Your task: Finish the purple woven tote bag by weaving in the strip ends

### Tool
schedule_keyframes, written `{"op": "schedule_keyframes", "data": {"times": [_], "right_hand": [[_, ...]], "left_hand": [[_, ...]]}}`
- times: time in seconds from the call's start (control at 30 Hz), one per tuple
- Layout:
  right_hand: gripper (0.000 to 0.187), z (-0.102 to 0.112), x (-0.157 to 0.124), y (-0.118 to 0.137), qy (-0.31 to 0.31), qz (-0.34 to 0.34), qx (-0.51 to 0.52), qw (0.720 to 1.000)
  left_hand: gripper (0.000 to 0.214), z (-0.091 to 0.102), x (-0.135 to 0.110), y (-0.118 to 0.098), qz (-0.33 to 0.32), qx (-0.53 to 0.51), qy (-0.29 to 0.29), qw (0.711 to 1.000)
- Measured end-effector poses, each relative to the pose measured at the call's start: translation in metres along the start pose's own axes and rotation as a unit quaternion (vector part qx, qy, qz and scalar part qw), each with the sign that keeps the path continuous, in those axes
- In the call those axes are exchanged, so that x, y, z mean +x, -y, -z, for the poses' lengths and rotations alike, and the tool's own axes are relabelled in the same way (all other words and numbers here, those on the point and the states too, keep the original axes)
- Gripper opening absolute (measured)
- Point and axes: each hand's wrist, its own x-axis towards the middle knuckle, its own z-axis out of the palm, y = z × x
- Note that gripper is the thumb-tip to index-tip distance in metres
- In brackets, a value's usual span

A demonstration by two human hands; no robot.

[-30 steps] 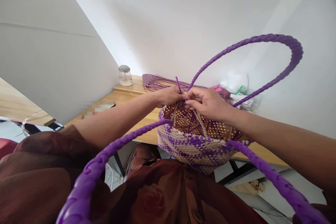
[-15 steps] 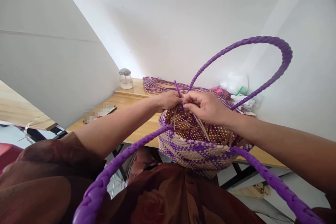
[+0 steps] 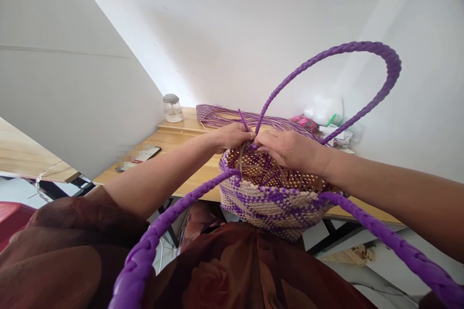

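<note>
A woven basket [image 3: 268, 207] in purple and beige plastic strips is tilted at the table's front edge, its mouth facing me. Loose strip ends lie inside it. At the far rim, by one foot of the raised braided purple handle [image 3: 362, 48], my left hand [image 3: 234, 136] is closed in a pinch. A short purple strip [image 3: 243, 119] sticks up beside those fingers. Close against it, my right hand [image 3: 290, 148] is closed at the same spot, back of the hand up; its fingertips are largely hidden. The near braided handle [image 3: 188, 200] stretches toward my body.
Behind the basket lies a bundle of purple strips [image 3: 224, 117] with a woven end. On the wooden table [image 3: 199, 174] are a phone [image 3: 139, 158] and a lidded clear jar [image 3: 173, 108]. A white plastic bag [image 3: 322, 110] and a pink item [image 3: 305, 123] sit at the back right.
My right hand has rolled over, so its back now faces up and its thumb is tucked. The beige strip that hung below it no longer shows. The left hand keeps its pinch.
</note>
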Motion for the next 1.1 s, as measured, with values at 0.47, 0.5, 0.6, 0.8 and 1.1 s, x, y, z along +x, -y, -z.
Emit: {"op": "schedule_keyframes", "data": {"times": [0.47,0.5,0.6,0.8,1.1], "right_hand": [[0.009,-0.008,0.008,0.013,0.103,0.019,0.100,0.989],[0.010,-0.007,0.009,0.014,0.133,0.029,0.080,0.987],[0.020,-0.003,0.009,0.016,0.185,0.067,0.008,0.980],[0.027,-0.001,0.003,0.018,0.169,0.085,-0.056,0.980],[0.011,-0.004,0.002,0.005,0.005,-0.038,0.114,0.993]], "left_hand": [[0.025,0.000,-0.002,0.001,0.035,0.025,-0.015,0.999],[0.026,0.001,-0.002,0.001,0.033,0.031,-0.015,0.999],[0.029,0.001,-0.002,0.001,0.020,0.035,-0.010,0.999],[0.028,-0.001,-0.004,-0.001,0.014,0.018,-0.006,1.000],[0.020,0.001,-0.001,0.002,0.013,0.007,0.018,1.000]]}}
